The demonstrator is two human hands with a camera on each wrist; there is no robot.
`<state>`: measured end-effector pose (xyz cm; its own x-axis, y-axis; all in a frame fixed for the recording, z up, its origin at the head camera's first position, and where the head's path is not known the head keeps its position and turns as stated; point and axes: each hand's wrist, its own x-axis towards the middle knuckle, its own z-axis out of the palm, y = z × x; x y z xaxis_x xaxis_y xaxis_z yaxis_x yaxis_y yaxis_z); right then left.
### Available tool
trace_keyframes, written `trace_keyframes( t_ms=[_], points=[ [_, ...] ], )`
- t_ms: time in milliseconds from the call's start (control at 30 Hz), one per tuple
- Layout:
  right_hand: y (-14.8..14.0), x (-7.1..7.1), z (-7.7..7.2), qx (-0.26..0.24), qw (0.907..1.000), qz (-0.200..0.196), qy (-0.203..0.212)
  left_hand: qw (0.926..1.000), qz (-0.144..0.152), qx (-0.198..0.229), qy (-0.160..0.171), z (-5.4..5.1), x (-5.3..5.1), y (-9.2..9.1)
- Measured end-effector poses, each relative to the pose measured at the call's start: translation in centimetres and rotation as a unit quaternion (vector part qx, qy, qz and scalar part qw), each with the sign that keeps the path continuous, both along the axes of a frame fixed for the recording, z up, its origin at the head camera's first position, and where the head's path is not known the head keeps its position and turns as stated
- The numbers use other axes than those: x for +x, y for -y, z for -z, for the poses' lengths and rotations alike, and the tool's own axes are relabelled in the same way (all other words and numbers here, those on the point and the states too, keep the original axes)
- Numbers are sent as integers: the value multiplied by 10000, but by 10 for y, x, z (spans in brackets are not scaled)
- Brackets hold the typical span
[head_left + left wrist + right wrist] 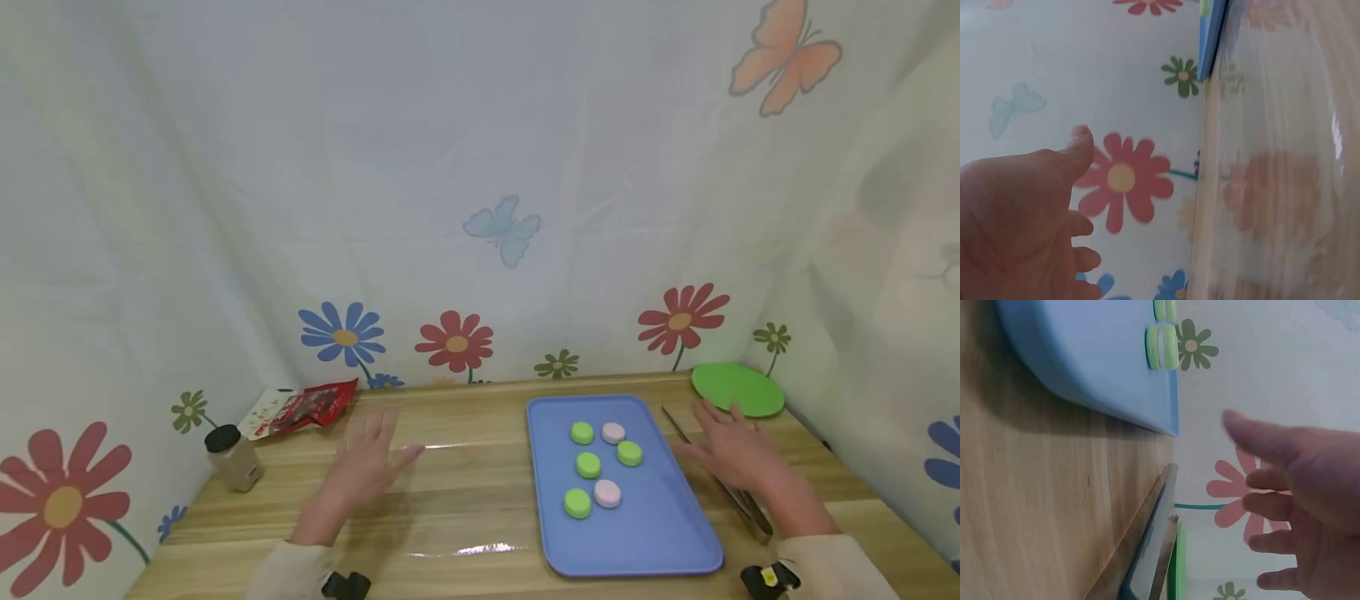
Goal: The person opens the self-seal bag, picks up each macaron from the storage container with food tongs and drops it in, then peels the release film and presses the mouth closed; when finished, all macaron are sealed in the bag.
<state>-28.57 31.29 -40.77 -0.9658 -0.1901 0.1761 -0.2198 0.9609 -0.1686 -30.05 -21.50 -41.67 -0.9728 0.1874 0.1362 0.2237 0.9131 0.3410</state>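
My left hand (366, 462) hovers over the wooden table on the left, fingers spread, holding nothing. In the left wrist view its thumb (1079, 150) stands apart from the fingers. To the right of the tray, my right hand (738, 450) hangs above a pair of metal tongs (750, 510) and holds nothing; the right wrist view shows a gap between this hand and the tongs (1154, 550). A blue tray (645, 542) carries several green macarons (588, 465) and two pink macarons (607, 493). Beyond the right hand lies a flat green plate (738, 388).
At the back left lies a red and white bag (307, 408). A jar with a black lid (236, 460) stands near the table's left edge. A white curtain (420, 167) printed with flowers and butterflies hangs behind the table (465, 492) and along its sides.
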Motion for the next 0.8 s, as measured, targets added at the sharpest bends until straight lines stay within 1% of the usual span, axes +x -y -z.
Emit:
trace_keyframes(
  t_ms=[67,167,300,367,467,533,600,633,667,733,800],
  points=[
    [-4,0,1,-87,9998,-69,135,9996,114,50,262,1,2,-11],
    [-12,-1,2,-270,9987,-108,415,9972,432,156,587,4,9,-32],
    [-20,-4,5,-441,9957,20,811,9919,1107,72,610,8,20,-62],
    [-23,-4,8,-484,9941,88,965,9873,1473,-173,561,11,22,-77],
    [-22,-2,12,-629,9918,136,1107,9782,1851,-779,531,15,23,-93],
    [-20,-1,15,-663,9912,96,1138,9724,1953,-1170,516,20,21,-101],
    [-19,-1,16,-652,9912,56,1153,9690,1959,-1368,624,25,19,-107],
    [-18,-1,16,-608,9913,59,1170,9685,1944,-1387,706,28,17,-109],
    [-18,-1,15,-588,9909,84,1204,9682,1935,-1390,763,35,13,-110],
    [-19,-2,14,-552,9900,154,1289,9690,1865,-1331,923,46,7,-113],
    [-20,-2,13,-510,9895,232,1333,9698,1800,-1296,1017,57,1,-114]
  ],
)
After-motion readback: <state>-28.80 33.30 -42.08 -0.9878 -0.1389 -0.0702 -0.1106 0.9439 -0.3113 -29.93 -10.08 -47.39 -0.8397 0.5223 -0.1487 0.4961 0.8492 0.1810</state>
